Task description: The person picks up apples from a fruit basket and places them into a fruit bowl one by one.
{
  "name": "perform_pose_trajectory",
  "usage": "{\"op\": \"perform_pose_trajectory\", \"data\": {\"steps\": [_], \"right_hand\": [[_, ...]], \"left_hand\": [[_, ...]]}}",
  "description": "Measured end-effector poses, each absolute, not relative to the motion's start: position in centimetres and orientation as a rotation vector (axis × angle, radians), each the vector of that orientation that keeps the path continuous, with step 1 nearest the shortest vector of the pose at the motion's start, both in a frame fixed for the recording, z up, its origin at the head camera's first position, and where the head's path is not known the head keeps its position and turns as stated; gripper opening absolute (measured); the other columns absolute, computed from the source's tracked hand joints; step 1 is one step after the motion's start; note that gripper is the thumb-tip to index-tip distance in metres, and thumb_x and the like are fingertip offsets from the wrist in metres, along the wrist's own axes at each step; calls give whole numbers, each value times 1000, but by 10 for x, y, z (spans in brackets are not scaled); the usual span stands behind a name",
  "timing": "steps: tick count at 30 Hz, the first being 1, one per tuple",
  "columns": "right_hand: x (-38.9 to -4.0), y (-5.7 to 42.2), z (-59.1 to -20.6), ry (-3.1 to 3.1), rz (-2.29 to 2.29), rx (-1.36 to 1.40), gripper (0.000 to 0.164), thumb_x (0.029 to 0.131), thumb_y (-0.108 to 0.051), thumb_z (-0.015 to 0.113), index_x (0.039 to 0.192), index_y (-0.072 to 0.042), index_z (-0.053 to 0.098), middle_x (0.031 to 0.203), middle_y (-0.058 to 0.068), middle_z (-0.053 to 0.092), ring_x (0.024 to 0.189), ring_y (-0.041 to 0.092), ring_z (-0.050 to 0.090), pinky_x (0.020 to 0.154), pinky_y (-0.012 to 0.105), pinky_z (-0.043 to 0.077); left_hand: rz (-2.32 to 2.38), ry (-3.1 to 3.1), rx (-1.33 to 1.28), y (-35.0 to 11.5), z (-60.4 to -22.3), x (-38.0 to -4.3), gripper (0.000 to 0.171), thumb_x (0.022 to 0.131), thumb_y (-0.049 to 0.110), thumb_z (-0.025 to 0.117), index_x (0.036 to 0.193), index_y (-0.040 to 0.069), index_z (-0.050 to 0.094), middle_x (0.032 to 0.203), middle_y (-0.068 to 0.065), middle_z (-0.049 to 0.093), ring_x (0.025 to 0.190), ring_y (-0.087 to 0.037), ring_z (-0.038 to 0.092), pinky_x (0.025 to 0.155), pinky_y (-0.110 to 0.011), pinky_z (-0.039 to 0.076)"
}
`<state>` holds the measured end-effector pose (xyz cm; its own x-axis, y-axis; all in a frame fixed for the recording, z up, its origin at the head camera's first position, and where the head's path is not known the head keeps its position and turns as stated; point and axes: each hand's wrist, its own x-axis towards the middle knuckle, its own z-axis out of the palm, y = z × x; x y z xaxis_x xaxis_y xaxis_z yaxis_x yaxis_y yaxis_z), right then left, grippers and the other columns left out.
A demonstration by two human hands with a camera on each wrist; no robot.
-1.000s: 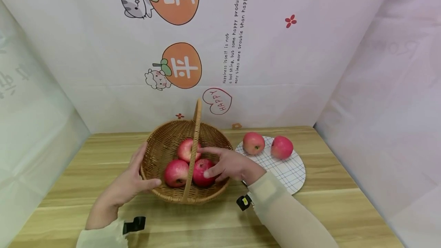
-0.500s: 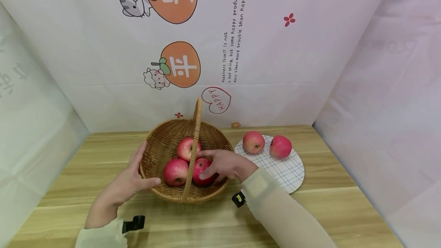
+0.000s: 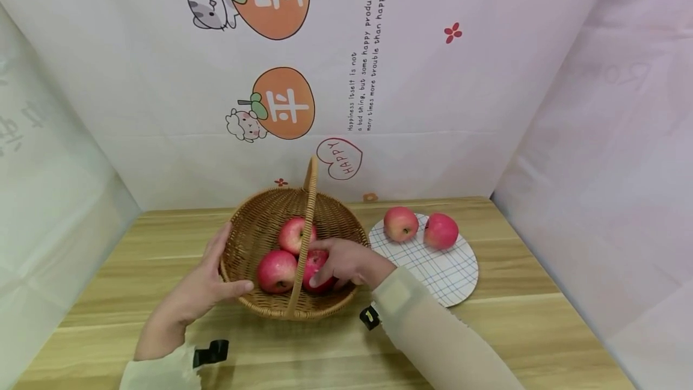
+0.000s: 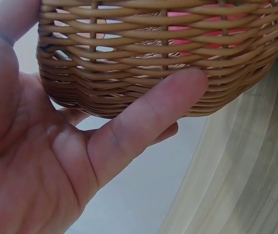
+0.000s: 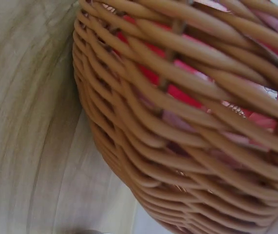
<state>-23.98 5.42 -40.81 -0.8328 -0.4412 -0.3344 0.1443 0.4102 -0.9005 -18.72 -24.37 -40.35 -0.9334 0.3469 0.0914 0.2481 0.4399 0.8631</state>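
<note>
A brown wicker basket [image 3: 249,227] with an arched handle [image 3: 308,215] holds several red apples. One apple [image 3: 277,271] lies at the left, another [image 3: 295,235] at the back. The right hand [image 3: 349,260] reaches over the basket's right rim and grips a third apple [image 3: 319,263], its thumb across the near side and its index finger behind. Against the basket's left side rests the left hand [image 3: 200,284], fingers extended along the outer wall. In the left wrist view its thumb [image 4: 148,114] lies straight against the weave. In the right wrist view the basket wall [image 5: 168,126] hides the right fingers.
A round white board with a blue grid [image 3: 449,275] lies right of the basket, bearing two apples, one left [image 3: 400,224] and one right [image 3: 441,232]. The wooden table [image 3: 303,357] meets a printed white cloth wall [image 3: 406,155] behind the basket.
The right hand has moved slightly left and further over the apple, its thumb and fingers nearer around it. The left hand and basket stay nearly still.
</note>
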Motion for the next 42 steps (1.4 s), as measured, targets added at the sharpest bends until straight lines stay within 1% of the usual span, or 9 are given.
{"op": "perform_pose_trajectory", "data": {"steps": [7,14,20,23,29,36,38,40,42], "right_hand": [[-238,51,-411,2223,-1415,-318,67,69,8,86,128,-17,67,116,10,56,93,27,58,66,47,56],[-239,48,-414,2328,-1383,-401,66,66,10,87,124,-15,67,115,7,57,88,22,58,64,36,55],[-237,47,-413,2462,-1270,-462,67,68,12,83,127,-15,66,114,8,57,63,21,57,54,32,51],[-236,48,-412,2486,-1261,-468,64,70,11,82,126,-17,66,115,8,55,57,21,56,52,33,52],[-238,58,-409,2335,-1447,-436,58,72,11,81,119,-20,67,112,10,55,72,25,60,58,44,57],[-240,77,-395,1958,-1763,-333,55,79,14,74,127,-10,62,129,18,50,98,35,63,68,54,57],[-241,82,-391,1890,-1819,-319,56,80,15,72,129,-9,60,132,20,47,101,39,62,71,55,56],[-241,86,-387,1844,-1855,-311,56,81,15,72,130,-9,59,134,20,45,104,40,61,73,56,56],[-241,91,-385,1797,-1891,-307,57,82,16,71,131,-9,58,136,21,43,106,42,59,76,57,55]], "left_hand": [[1524,2588,568,-244,-404,-188,122,81,24,84,161,25,-7,163,-16,-13,143,-50,-6,103,-76,12],[1520,2591,570,-245,-403,-188,122,81,22,85,161,25,-7,163,-16,-13,144,-50,-6,104,-75,12],[1513,2600,578,-244,-403,-188,122,81,22,85,161,26,-7,163,-17,-12,144,-51,-5,103,-76,12],[1521,2596,575,-244,-403,-188,122,81,22,85,161,26,-7,163,-17,-13,143,-50,-5,103,-76,12],[1498,2595,524,-242,-405,-187,123,81,27,84,160,26,-10,163,-16,-15,143,-52,-4,104,-75,11],[1519,2546,480,-242,-407,-190,124,82,26,84,160,28,-13,162,-16,-18,142,-54,-4,104,-74,11],[1555,2516,461,-243,-409,-191,123,83,24,83,160,27,-13,162,-18,-18,141,-55,-1,105,-71,17],[1614,2467,448,-244,-411,-192,122,83,18,83,160,26,-12,161,-20,-18,139,-57,5,102,-64,33],[1676,2418,431,-244,-413,-193,121,83,15,82,160,27,-11,161,-20,-18,137,-57,13,92,-54,47]]}}
